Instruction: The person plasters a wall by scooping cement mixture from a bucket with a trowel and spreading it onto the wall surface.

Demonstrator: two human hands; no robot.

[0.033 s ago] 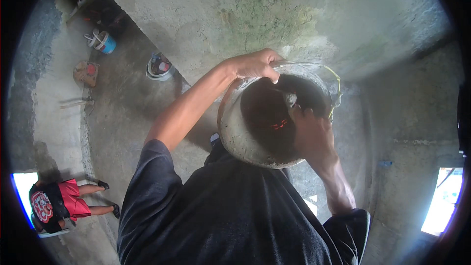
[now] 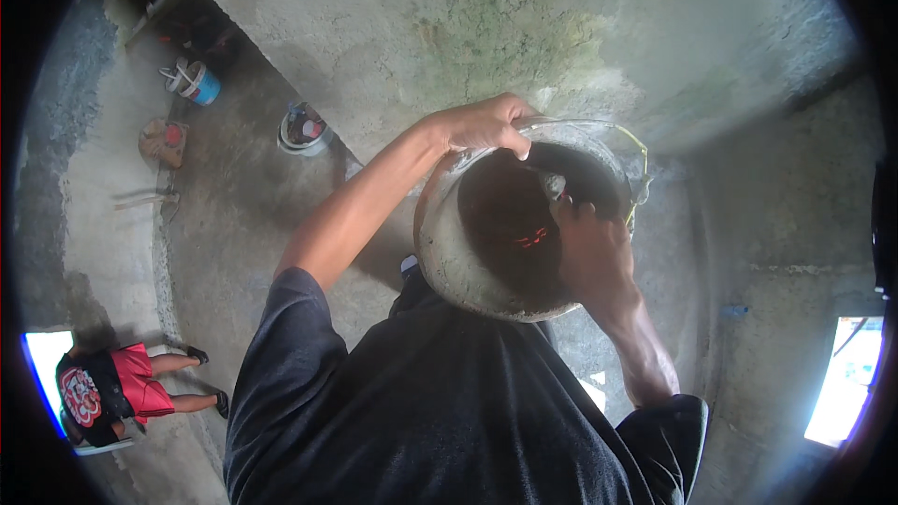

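Right hand (image 2: 594, 248) closed on a small hand tool (image 2: 554, 186), of which only a rounded, grey-crusted end and a thin dark length are seen; the rest is hidden by the fingers or lost in shadow. Tool is held inside the mouth of a bucket (image 2: 447, 257), lying far-left of the right knuckles, its visible length directed toward the left thumb, with a gap left between. Left hand (image 2: 486, 126) clamped on the bucket's far-left rim, thumb hooked over the edge; the tool is reached more closely by the right. Bucket is tilted, its mouth turned up in front of the dark shirt (image 2: 430, 402). Dark contents and orange-red flecks (image 2: 531, 238) are noted within; their nature cannot be told. A yellow-sheathed bail (image 2: 645, 154) is looped outside the right rim. Open room inside is found mostly left and near of the tool; on the right it is closed off by hand and rim. Beyond the far rim, a stained concrete surface (image 2: 561, 28) is met closely. To the left, bare floor (image 2: 234, 206) is offered, with a white pail (image 2: 321, 143) and blue-and-white pail (image 2: 206, 89) set well apart.
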